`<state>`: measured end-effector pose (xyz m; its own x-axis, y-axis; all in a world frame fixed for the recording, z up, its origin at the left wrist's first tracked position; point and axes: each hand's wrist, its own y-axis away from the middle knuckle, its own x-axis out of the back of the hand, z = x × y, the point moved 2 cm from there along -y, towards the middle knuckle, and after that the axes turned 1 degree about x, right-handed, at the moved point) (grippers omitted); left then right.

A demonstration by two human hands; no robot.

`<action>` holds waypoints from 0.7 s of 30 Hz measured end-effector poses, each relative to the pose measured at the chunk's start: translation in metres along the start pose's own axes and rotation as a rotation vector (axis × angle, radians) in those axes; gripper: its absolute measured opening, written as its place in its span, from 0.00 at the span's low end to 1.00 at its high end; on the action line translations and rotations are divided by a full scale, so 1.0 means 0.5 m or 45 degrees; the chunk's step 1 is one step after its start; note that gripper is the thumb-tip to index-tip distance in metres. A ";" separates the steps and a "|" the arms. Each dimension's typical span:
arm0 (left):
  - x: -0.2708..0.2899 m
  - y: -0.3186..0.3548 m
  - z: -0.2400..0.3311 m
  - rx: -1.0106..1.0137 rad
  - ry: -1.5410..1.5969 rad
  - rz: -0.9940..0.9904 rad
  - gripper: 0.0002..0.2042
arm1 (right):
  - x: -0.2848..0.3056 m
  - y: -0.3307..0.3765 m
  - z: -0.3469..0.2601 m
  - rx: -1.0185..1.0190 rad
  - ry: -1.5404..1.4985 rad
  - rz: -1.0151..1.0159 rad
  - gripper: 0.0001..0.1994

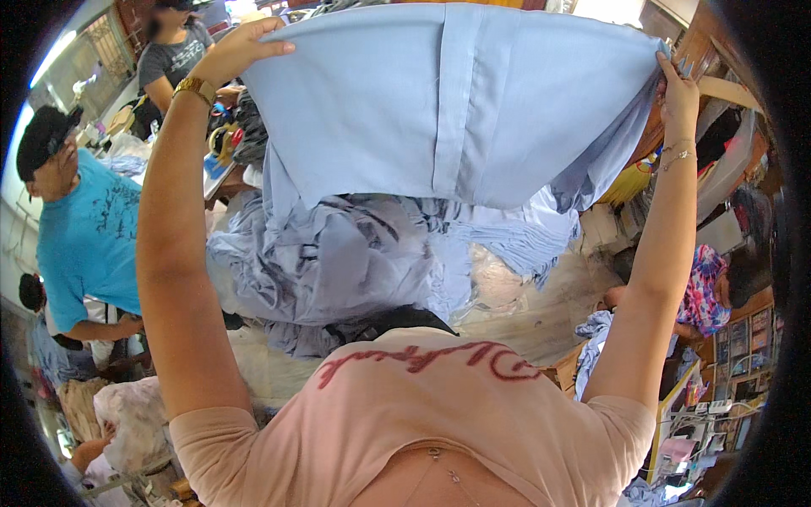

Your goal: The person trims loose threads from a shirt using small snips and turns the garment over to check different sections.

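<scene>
Upper left, left hand (241,49); upper right, right hand (678,91): fingers clamped on pale-blue cloth (355,106). Step: apparently spreading; next move needs even tension.

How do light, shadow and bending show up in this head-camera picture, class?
Head view: a strip light glares white at upper left; dark shadows fill folds in the cloth heap, while the blue cloth between left hand and right hand looks pale. Head view: the shelf at right tilts near the round black rim.
</scene>
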<state>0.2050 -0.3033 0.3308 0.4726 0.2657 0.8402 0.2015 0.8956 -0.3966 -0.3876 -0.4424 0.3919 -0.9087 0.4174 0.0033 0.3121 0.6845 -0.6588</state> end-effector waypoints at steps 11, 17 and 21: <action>-0.348 0.016 0.294 -0.121 0.277 -0.561 0.15 | 0.410 0.194 0.193 -0.154 -0.055 0.128 0.07; -0.580 0.046 0.336 0.207 0.645 -0.738 0.13 | 0.547 0.262 0.368 -0.522 0.116 -0.048 0.06; -0.647 -0.064 0.323 0.132 0.456 -0.595 0.13 | 0.529 0.200 0.546 -0.752 -0.033 -0.158 0.06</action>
<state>-0.0929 -0.3605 0.1313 0.6176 -0.2855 0.7328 0.3814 0.9236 0.0384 -0.6722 -0.4266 0.1216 -0.9524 0.3035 0.0298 0.2977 0.9464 -0.1257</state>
